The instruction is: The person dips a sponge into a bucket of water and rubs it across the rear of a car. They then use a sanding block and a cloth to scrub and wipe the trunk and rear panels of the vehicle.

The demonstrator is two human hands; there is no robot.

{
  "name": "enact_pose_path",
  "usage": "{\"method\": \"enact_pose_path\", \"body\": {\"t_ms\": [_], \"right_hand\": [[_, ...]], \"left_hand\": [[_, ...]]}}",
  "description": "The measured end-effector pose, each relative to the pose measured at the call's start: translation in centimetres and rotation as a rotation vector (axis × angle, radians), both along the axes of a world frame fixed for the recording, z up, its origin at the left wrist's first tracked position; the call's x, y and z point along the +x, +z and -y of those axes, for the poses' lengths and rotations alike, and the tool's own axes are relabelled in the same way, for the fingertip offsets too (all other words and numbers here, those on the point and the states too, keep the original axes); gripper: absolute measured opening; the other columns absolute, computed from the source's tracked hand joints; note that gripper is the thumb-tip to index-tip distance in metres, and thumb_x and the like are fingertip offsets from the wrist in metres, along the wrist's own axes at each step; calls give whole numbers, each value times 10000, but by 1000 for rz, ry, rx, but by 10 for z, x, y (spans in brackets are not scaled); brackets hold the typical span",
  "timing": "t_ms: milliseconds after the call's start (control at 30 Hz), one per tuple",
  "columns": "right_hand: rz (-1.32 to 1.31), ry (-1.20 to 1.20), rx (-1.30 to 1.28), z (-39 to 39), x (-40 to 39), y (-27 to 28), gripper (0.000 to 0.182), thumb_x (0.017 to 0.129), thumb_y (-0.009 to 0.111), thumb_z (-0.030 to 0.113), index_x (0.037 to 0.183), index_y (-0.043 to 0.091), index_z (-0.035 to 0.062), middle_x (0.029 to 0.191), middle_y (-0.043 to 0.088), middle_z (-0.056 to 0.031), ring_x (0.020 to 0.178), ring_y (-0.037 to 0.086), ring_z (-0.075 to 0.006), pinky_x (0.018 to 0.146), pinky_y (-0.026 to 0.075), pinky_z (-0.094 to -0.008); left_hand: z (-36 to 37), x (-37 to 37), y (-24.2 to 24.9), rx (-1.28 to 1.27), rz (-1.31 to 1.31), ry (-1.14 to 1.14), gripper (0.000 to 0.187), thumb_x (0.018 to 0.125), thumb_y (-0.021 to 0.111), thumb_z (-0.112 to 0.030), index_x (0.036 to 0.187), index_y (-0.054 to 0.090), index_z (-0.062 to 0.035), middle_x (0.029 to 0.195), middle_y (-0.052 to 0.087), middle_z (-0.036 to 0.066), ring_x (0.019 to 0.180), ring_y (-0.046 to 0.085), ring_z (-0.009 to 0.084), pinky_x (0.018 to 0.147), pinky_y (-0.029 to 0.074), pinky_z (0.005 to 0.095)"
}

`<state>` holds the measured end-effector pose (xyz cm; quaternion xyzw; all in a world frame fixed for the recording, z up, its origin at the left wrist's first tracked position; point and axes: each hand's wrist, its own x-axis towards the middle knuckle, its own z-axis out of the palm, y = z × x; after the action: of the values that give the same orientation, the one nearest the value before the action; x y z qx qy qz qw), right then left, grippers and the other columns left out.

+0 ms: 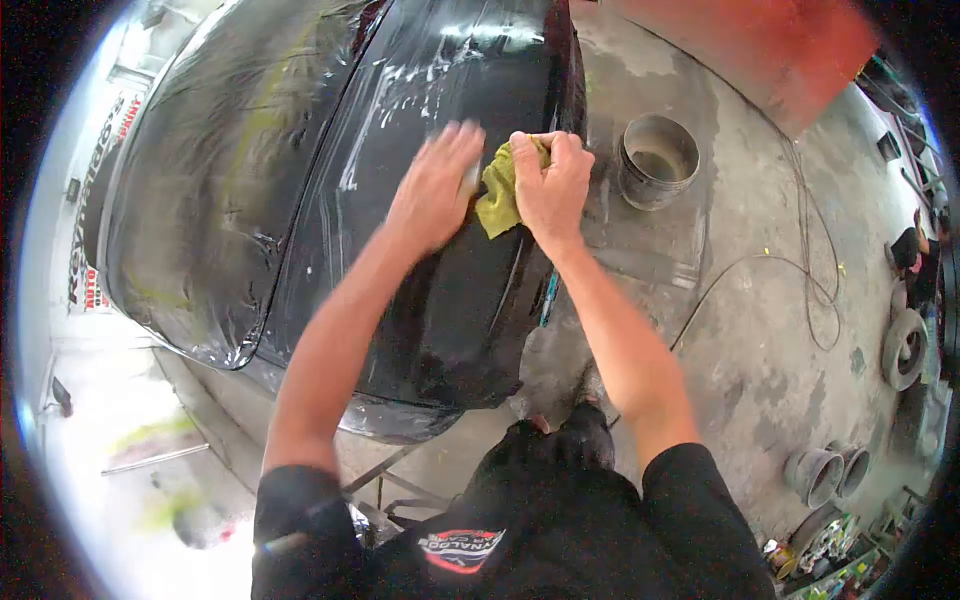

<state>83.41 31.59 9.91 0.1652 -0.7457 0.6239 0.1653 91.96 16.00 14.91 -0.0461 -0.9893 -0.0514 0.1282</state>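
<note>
A dark, glossy car panel [410, 330] lies in front of me, streaked with wet white marks. Over it is my left hand [437, 190], blurred by motion, its fingers stretched forward. A pale edge of something [470, 180] shows beside its thumb; what it is I cannot make out. My right hand [555, 190] is closed on a crumpled yellow-green cloth [497, 198], held near the panel's right edge. One corner of the cloth hangs down toward the panel.
Plastic sheeting [220, 170] covers the car to the left. On the concrete floor at right stands a bucket [658, 160], with a cable [760, 257] looping past it. Farther right are a tire [905, 350] and two more buckets [815, 477]. A red panel [770, 50] is at the top.
</note>
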Motion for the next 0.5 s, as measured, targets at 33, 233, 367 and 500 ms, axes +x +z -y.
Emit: {"method": "enact_pose_path", "body": {"t_ms": [33, 233, 367, 500], "right_hand": [[-9, 0, 1, 0, 0, 1, 330, 920, 722, 354, 893, 677, 28, 949, 641, -174, 934, 575, -391, 846, 439, -513], [28, 86, -64, -6, -1, 3, 285, 930, 718, 325, 905, 673, 45, 951, 635, -154, 949, 566, -373, 859, 423, -502], [-66, 66, -113, -4, 0, -3, 259, 929, 719, 294, 911, 645, 47, 942, 629, -146, 944, 566, -363, 860, 408, -495], [-84, 59, -117, -2, -1, -2, 226, 926, 733, 260, 929, 629, 59, 916, 616, -129, 917, 561, -351, 849, 395, -486]], "left_hand": [[13, -45, -7, -18, -68, -17, 469, 1016, 503, -122, 1468, 515, 3, 1540, 497, 232, 1464, 421, 410, 1232, 330, 482], [-4, -20, 0, -29, -27, 41, 441, 1012, 495, -102, 1434, 542, 16, 1519, 517, 241, 1452, 438, 419, 1217, 361, 471], [-42, 140, 13, 54, 87, 113, 487, 951, 583, -14, 1438, 578, -20, 1529, 532, 210, 1461, 457, 400, 1225, 328, 532], [-31, 85, 21, 75, 99, 130, 502, 969, 561, -19, 1472, 545, -24, 1558, 496, 215, 1503, 395, 390, 1248, 285, 522]]}}
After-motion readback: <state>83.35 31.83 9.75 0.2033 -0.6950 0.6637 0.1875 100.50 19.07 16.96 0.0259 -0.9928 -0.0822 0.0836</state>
